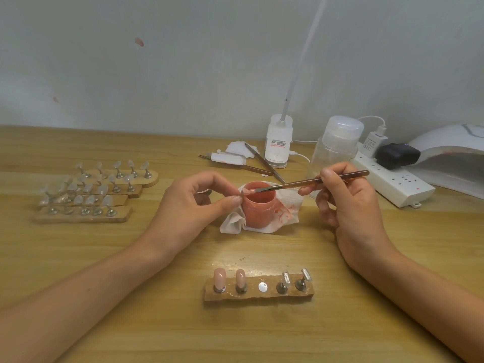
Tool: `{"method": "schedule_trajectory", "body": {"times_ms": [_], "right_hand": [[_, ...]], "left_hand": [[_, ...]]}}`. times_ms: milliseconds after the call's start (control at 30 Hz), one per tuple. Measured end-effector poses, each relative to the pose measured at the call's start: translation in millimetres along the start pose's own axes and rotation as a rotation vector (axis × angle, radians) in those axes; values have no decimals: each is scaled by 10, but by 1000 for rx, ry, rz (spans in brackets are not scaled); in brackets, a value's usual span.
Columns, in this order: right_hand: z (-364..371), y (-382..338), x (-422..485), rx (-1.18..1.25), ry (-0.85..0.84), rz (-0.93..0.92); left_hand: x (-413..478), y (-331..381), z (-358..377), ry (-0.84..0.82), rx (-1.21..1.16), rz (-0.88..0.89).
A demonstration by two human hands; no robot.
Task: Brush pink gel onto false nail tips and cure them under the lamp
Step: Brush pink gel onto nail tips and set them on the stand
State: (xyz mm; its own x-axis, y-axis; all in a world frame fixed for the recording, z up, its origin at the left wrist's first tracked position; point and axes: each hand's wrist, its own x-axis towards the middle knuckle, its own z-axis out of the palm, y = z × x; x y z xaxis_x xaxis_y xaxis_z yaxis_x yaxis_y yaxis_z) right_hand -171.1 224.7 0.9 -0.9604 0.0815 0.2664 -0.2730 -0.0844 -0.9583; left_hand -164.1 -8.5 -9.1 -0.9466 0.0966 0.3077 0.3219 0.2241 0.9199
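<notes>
Left hand (199,203): thumb and forefinger pinch a small nail tip (243,193) over the 9 o'clock rim of the gel jar (259,208). The tip is too small to tell its coat.

Right hand (348,205): pen grip, thumb and forefinger curled round the brush (309,182). Its long axis is near horizontal, with the handle end at 3 o'clock. The bristles point to 9 o'clock, slightly down, and meet the tip. The shaft is slim and glossy brown.

The jar is squat, round, open and pink. It sits on a crumpled white tissue (285,205) with pink smears.

6 o'clock from the jar:
- rough wooden holder strip (262,296)
- two glossy pink oval tips (219,277) on its left end
- a bare metal disc (262,287) in the middle
- two clear tips (285,279) on metal stems on its right end

9 o'clock: stacked wooden strips (86,192) carrying clear tips.

2 o'clock: white domed curing lamp (450,155), behind a white power strip (392,184).
</notes>
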Motion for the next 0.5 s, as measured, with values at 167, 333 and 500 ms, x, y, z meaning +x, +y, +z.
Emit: {"method": "schedule_trajectory", "body": {"times_ms": [167, 333, 500], "right_hand": [[22, -29, -17, 25, -62, -43], [5, -2, 5, 23, 8, -7], [28, -20, -15, 19, -61, -38]], "left_hand": [[-15, 37, -5, 13, 22, -4], [-21, 62, -5, 15, 18, -16], [-35, 93, 0, 10, 15, -11]]}}
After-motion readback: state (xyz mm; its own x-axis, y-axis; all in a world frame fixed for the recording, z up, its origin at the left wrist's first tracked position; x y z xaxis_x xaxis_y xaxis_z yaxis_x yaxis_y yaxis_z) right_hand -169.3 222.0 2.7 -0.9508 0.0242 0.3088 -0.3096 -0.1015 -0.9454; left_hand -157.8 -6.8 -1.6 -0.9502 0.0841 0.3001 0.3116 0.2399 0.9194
